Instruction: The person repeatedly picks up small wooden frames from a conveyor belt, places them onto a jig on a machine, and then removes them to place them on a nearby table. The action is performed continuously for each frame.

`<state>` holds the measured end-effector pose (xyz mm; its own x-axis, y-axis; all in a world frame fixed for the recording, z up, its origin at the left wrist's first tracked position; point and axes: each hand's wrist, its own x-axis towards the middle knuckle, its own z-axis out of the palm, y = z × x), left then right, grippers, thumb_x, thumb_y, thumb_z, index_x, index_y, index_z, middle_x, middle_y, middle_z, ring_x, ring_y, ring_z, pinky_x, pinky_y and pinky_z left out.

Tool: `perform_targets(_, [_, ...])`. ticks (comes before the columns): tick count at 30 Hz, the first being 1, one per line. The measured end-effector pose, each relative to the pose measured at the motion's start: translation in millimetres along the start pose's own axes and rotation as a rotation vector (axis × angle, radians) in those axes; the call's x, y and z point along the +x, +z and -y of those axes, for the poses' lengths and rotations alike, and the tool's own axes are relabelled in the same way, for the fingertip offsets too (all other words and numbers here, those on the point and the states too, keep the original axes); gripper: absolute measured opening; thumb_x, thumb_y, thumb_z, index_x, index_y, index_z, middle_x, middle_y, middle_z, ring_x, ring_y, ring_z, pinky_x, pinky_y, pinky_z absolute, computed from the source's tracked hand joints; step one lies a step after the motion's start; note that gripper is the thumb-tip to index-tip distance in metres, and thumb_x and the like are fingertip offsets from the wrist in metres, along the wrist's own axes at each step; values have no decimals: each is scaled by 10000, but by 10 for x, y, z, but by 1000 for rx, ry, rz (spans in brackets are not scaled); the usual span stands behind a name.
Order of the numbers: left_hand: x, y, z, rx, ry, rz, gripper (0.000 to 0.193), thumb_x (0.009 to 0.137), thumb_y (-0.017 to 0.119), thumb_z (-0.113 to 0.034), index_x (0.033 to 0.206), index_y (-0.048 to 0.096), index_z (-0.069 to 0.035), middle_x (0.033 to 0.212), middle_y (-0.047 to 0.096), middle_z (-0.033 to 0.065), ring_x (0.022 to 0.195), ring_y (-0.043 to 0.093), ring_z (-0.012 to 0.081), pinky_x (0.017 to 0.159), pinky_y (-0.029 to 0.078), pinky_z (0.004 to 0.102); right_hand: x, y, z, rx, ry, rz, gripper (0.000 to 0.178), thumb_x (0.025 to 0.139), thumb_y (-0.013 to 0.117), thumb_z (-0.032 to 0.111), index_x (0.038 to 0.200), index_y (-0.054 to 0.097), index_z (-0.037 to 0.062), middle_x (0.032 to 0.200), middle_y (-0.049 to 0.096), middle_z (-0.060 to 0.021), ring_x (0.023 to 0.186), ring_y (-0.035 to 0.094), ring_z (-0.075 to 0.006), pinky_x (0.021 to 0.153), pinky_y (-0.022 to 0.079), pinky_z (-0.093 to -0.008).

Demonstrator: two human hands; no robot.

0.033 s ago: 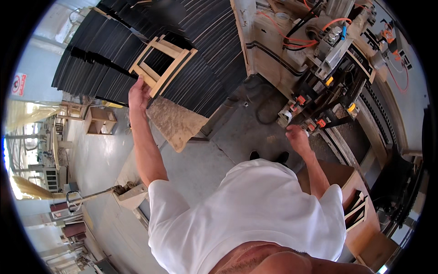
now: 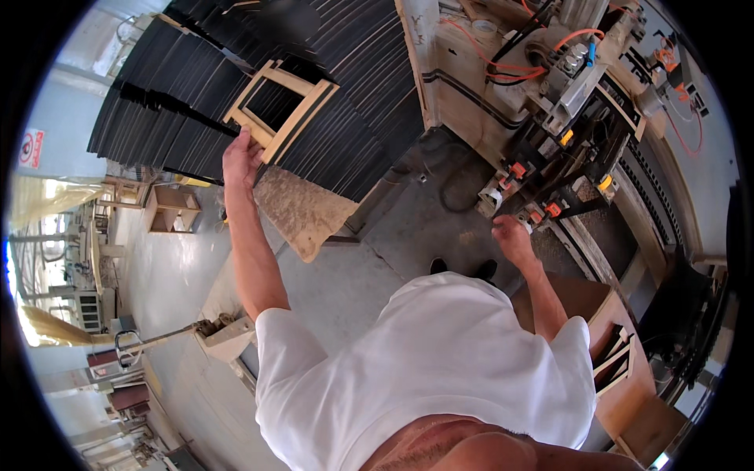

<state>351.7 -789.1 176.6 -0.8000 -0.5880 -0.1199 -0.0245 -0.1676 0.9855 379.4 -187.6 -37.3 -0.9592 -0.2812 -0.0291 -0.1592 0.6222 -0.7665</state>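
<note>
My left hand point(image 2: 243, 159) grasps the frame point(image 2: 292, 129) by its near end, probably because that end is easiest to reach. The frame is over the black stack point(image 2: 373, 110), perhaps its handy shelf; contact is unclear. My right hand point(image 2: 512, 238) curls beside the machine point(image 2: 572, 102); I cannot tell whether it holds anything.

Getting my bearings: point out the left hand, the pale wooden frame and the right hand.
Left hand point(image 2: 239, 161): head view, back of the hand.
Pale wooden frame point(image 2: 293, 124): head view, its right-side rail.
Right hand point(image 2: 513, 237): head view, back of the hand.
</note>
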Motion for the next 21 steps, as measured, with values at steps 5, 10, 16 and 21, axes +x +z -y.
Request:
perform_targets(5, [-83,291,-70,435,215,-214,350,884,715,-303,966,636,27,805,662,85,655,625,126,542,511,247,-217,88,-184,0,161,20,246,777,717,117,1010,648,78,883,654,-131,750,648,-291,704,518,-405])
perform_targets(10, [-808,1177,-355,937,754,-122,558,894,664,-355,1198,577,105,1133,648,240,1077,618,342,937,472,383,-439,-32,-333,-16,224,-92,240,786,715,115,1012,646,76,902,656,-139,789,650,-301,697,517,-406])
perform_targets(16, [-679,1477,-7,1251,899,-26,393,869,674,-252,1166,612,-2,1093,642,252,1034,606,417,896,482,451,-683,-345,-504,82,289,-172,256,799,688,100,1049,653,61,946,665,-146,810,659,-296,721,527,-391])
perform_targets(21, [-800,1629,-29,1290,829,-68,438,868,685,-246,1208,586,12,1126,642,231,1042,619,382,884,487,426,-1137,-853,-703,6,410,-275,246,817,663,93,1058,644,43,977,659,-154,853,669,-299,740,529,-380])
